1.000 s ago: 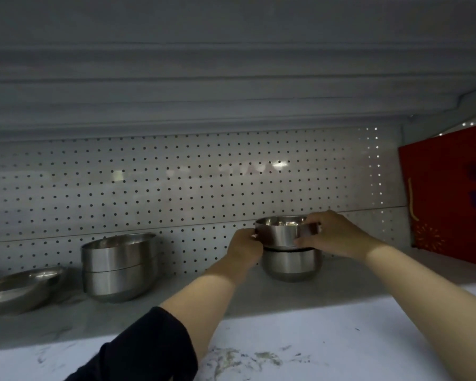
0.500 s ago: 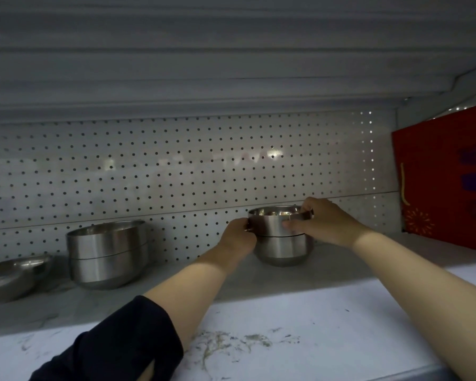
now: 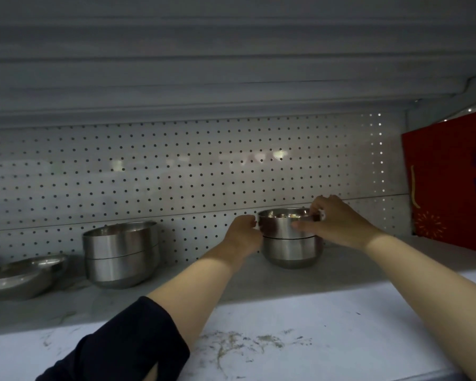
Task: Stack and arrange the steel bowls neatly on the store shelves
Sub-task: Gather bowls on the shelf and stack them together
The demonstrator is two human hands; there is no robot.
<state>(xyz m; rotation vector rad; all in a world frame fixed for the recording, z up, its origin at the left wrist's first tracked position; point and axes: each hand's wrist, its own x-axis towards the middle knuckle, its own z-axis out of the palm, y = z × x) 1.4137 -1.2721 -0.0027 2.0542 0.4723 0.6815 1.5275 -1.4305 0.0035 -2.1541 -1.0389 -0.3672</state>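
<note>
Left hand (image 3: 243,233) & right hand (image 3: 338,222) clamp top steel bowl (image 3: 282,224), nested in lower bowl (image 3: 293,251) at shelf (image 3: 355,273) back; two-bowl stack (image 3: 121,253) done at left, shallow bowl (image 3: 22,276) apparently still loose.

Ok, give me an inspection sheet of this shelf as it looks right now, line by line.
Surface: pale shelf, scuffed and dirty along the front edge.
Job's things: top bowl nested in lower bowl; second stack of two bowls to the left; shallow bowl at far left, tilted.
Clutter: red box at the right end of the shelf.
Grippers: left hand and right hand hold the top bowl on opposite sides, fingers curled on its wall.
Cables: nothing seen.
Surroundings: perforated back panel; underside of upper shelf overhead.
</note>
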